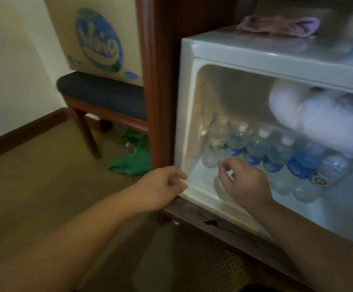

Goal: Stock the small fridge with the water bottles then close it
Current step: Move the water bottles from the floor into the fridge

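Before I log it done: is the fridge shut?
Open: the fridge interior shows, bottles in a row inside.

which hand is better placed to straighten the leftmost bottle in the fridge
Right hand: it is already inside the fridge, just below the leftmost bottle. The left hand rests outside at the frame's lower corner.

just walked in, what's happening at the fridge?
A person is stocking the small fridge, whose inside is open to view. A row of water bottles already stands inside. The right hand reaches in by the leftmost bottle; the left hand rests at the fridge's lower left corner, holding nothing.
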`<act>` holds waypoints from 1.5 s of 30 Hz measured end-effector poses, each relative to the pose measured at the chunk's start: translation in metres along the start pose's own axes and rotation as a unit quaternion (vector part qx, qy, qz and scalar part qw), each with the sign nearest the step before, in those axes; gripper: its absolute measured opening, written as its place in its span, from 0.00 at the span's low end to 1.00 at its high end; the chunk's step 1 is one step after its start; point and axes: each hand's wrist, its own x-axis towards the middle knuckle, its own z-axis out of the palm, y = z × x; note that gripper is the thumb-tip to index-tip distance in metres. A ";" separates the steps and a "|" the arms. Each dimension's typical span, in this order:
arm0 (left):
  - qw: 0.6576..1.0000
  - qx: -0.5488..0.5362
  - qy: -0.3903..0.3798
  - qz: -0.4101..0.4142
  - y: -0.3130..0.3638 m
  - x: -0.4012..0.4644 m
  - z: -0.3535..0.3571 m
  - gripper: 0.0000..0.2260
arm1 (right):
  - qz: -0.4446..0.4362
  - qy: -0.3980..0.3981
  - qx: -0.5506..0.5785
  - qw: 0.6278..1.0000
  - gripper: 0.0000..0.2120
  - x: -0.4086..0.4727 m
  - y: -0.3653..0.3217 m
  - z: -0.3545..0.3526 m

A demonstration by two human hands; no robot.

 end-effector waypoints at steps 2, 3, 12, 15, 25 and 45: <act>0.999 0.019 0.032 -0.014 -0.021 -0.030 -0.032 0.06 | -0.154 -0.029 0.019 0.987 0.05 -0.007 -0.033 0.011; 0.998 0.033 0.054 -0.027 -0.032 -0.049 -0.048 0.06 | -0.193 -0.063 0.054 0.978 0.07 -0.008 -0.053 0.017; 0.898 -0.014 0.334 -0.287 -0.184 -0.232 -0.135 0.07 | -0.268 -0.327 0.171 0.890 0.19 -0.018 -0.236 0.101; 0.845 0.002 0.375 -0.382 -0.224 -0.278 -0.129 0.05 | -0.293 -0.450 0.146 0.831 0.25 -0.031 -0.294 0.128; 0.721 0.094 0.184 -0.661 -0.360 -0.336 -0.042 0.34 | -0.379 -0.601 0.113 0.695 0.33 -0.096 -0.422 0.194; 0.638 0.059 0.402 -0.654 -0.381 -0.355 -0.005 0.35 | -0.201 -0.636 0.161 0.728 0.49 -0.196 -0.461 0.216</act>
